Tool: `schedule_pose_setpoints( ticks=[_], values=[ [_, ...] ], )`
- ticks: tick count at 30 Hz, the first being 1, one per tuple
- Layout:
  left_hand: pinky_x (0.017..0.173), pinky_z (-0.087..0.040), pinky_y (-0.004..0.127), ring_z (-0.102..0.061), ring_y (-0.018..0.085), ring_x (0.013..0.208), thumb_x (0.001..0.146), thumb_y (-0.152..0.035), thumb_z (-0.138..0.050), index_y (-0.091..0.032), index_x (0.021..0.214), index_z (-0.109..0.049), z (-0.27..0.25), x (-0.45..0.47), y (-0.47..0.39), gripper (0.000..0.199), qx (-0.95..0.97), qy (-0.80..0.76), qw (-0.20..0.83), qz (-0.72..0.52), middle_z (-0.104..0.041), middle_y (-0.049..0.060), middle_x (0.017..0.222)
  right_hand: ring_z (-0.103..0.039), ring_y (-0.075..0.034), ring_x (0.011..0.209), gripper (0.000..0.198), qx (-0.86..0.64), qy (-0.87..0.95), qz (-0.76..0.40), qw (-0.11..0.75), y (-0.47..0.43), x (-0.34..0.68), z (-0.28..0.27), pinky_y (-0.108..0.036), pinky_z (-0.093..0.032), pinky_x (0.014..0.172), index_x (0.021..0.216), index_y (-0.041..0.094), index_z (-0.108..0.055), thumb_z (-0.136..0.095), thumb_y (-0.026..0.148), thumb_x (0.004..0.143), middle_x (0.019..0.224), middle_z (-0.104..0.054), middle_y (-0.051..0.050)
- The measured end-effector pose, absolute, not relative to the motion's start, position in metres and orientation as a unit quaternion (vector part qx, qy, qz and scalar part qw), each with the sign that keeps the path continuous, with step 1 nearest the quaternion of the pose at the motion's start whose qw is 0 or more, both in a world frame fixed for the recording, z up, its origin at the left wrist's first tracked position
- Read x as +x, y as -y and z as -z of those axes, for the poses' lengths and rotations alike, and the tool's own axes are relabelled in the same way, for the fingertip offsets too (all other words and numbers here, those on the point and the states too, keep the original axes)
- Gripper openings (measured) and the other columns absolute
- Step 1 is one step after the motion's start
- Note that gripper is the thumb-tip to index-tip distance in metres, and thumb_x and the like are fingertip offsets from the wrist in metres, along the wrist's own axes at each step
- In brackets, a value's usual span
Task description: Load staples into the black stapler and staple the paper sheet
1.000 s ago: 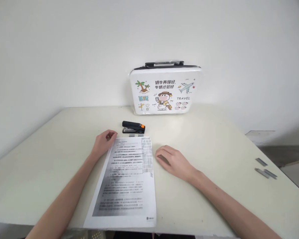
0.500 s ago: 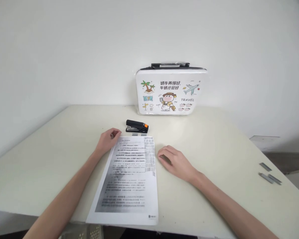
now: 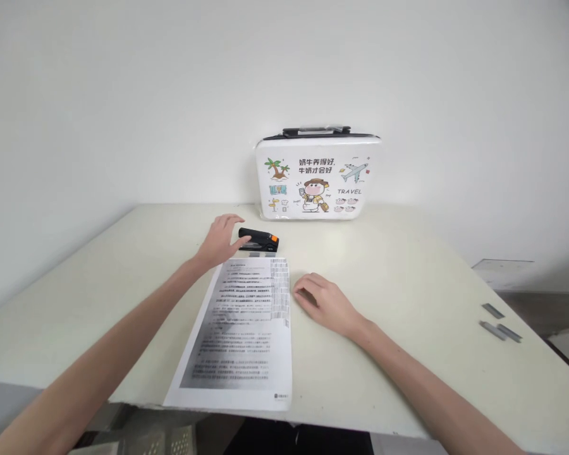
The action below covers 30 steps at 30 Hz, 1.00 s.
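My left hand (image 3: pixel 220 239) is open at the left end of a black stapler (image 3: pixel 260 239) with an orange button. The thumb reaches across the near side of the stapler's end, and the fingers extend past its far side without closing on it. Below lies a printed sheet of paper (image 3: pixel 237 354), its upper edge close to the stapler. Just right of the sheet, my right hand (image 3: pixel 321 302) rests on the table with its fingers curled in toward the thumb and nothing visible in them. Small staple strips (image 3: pixel 262 254) lie between the stapler and the sheet.
A white case (image 3: pixel 318 183) with cartoon prints and a black handle stands against the wall at the back of the table (image 3: pixel 384 379). Several staple strips (image 3: pixel 500 330) lie near the table's right edge. The paper's bottom reaches the table's front edge.
My left hand has left the paper's upper left corner, moved up and opened around the stapler's left end. My right hand stays beside the paper. The whole view has shifted slightly.
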<state>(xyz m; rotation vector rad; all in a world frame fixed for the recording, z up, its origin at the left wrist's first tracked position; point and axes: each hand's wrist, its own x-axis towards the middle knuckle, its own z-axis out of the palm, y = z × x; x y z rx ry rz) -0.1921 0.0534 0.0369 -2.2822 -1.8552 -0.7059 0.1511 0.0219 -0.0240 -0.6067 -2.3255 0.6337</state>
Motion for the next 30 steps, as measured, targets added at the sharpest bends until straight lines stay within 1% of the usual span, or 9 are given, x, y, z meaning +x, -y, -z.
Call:
schedule_pose_setpoints(
  ticks=[3,7,9,11,14,18,22,26,30],
  values=[
    [0.114,-0.037,0.049,-0.052,0.036,0.134,0.096,-0.057,-0.056,-0.017,0.138,-0.059,-0.051,-0.187,-0.078,0.058,-0.784,0.606,-0.005,0.134,-0.061,0.018,0.143,-0.068,-0.022,0.096,0.013,-0.229,0.888,-0.235,0.322,-0.023,0.151,0.025,-0.038,-0.057,0.085,0.101,0.025,-0.065,-0.055,0.016,0.102,0.101,-0.074,-0.005],
    [0.091,-0.048,0.039,-0.068,0.032,0.104,0.085,-0.061,-0.067,-0.024,0.112,-0.072,-0.057,-0.183,-0.099,0.046,-0.801,0.594,-0.053,0.056,-0.076,0.011,0.112,-0.068,-0.021,0.096,0.013,-0.234,0.889,-0.231,0.32,-0.025,0.151,0.026,-0.037,-0.057,0.084,0.101,0.024,-0.065,-0.055,0.017,0.102,0.101,-0.074,-0.005],
    [0.079,-0.048,0.036,-0.07,0.031,0.091,0.083,-0.062,-0.068,-0.025,0.101,-0.072,-0.057,-0.18,-0.103,0.042,-0.795,0.604,-0.054,0.035,-0.077,0.01,0.099,-0.068,-0.021,0.095,0.013,-0.238,0.888,-0.23,0.318,-0.028,0.152,0.026,-0.036,-0.056,0.084,0.1,0.024,-0.065,-0.055,0.017,0.102,0.101,-0.073,-0.005],
    [0.074,-0.046,0.035,-0.069,0.03,0.084,0.082,-0.062,-0.067,-0.024,0.095,-0.07,-0.058,-0.177,-0.105,0.04,-0.785,0.617,-0.041,0.029,-0.076,0.011,0.092,-0.068,-0.021,0.093,0.013,-0.246,0.887,-0.228,0.317,-0.031,0.154,0.025,-0.036,-0.056,0.082,0.1,0.024,-0.066,-0.055,0.017,0.101,0.1,-0.073,-0.005],
    [0.07,-0.044,0.035,-0.069,0.031,0.082,0.086,-0.06,-0.062,-0.023,0.094,-0.068,-0.064,-0.167,-0.104,0.039,-0.777,0.628,-0.017,0.04,-0.075,0.012,0.095,-0.067,-0.02,0.089,0.013,-0.27,0.874,-0.236,0.328,-0.039,0.157,0.027,-0.035,-0.054,0.082,0.099,0.023,-0.067,-0.055,0.017,0.099,0.1,-0.073,-0.006],
    [0.071,-0.043,0.036,-0.069,0.032,0.088,0.093,-0.062,-0.056,-0.023,0.103,-0.067,-0.084,-0.135,-0.094,0.042,-0.78,0.62,0.01,0.077,-0.075,0.011,0.099,-0.066,-0.02,0.08,0.008,-0.367,0.747,-0.362,0.419,-0.057,0.162,0.033,-0.035,-0.052,0.082,0.09,0.022,-0.07,-0.064,0.027,0.092,0.092,-0.074,-0.005],
    [0.071,-0.043,0.036,-0.07,0.03,0.086,0.094,-0.061,-0.061,-0.021,0.106,-0.069,-0.097,-0.081,-0.07,0.042,-0.824,0.562,0.002,0.076,-0.076,0.01,0.101,-0.069,-0.021,0.078,0.028,-0.427,0.634,-0.434,0.477,-0.079,0.168,0.041,-0.036,-0.054,0.08,0.091,0.02,-0.068,-0.063,0.047,0.092,0.09,-0.076,-0.007],
    [0.069,-0.045,0.037,-0.071,0.028,0.084,0.096,-0.057,-0.061,-0.02,0.103,-0.07,-0.087,-0.029,-0.044,0.038,-0.852,0.521,-0.025,0.056,-0.077,0.01,0.097,-0.071,-0.023,0.084,0.046,-0.424,0.569,-0.486,0.51,-0.092,0.179,0.043,-0.037,-0.057,0.08,0.094,0.02,-0.067,-0.06,0.065,0.09,0.093,-0.077,-0.009],
    [0.068,-0.048,0.036,-0.074,0.028,0.087,0.098,-0.053,-0.06,-0.019,0.103,-0.07,-0.064,0.004,-0.029,0.036,-0.853,0.518,-0.04,0.037,-0.079,0.009,0.104,-0.071,-0.023,0.092,0.044,-0.378,0.442,-0.615,0.532,-0.09,0.196,0.037,-0.036,-0.058,0.086,0.087,0.023,-0.069,-0.075,0.066,0.081,0.096,-0.077,-0.007]
  ],
)
